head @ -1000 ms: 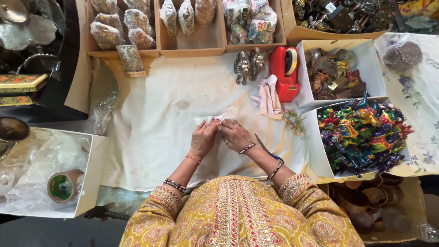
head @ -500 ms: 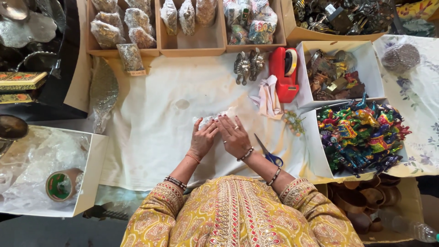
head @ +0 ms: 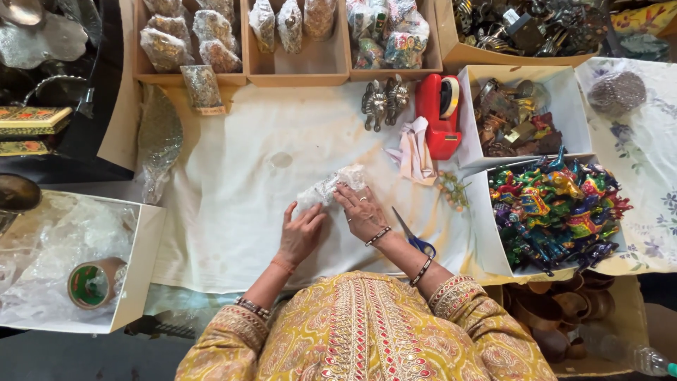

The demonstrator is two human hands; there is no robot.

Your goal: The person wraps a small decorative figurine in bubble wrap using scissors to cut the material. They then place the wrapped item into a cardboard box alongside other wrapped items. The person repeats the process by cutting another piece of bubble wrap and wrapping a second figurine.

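tabletop centre: i see both hands pressed on a bubble-wrapped bundle. left hand flat at its near end, right hand fingers spread over it. likely light, soft, crinkly; grip mid-body. scissors beside.

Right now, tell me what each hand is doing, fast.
Left hand: fingers flat, pressing the near end of the clear-wrapped bundle on the white cloth.
Right hand: fingertips on the bundle's far end, no closed grip.
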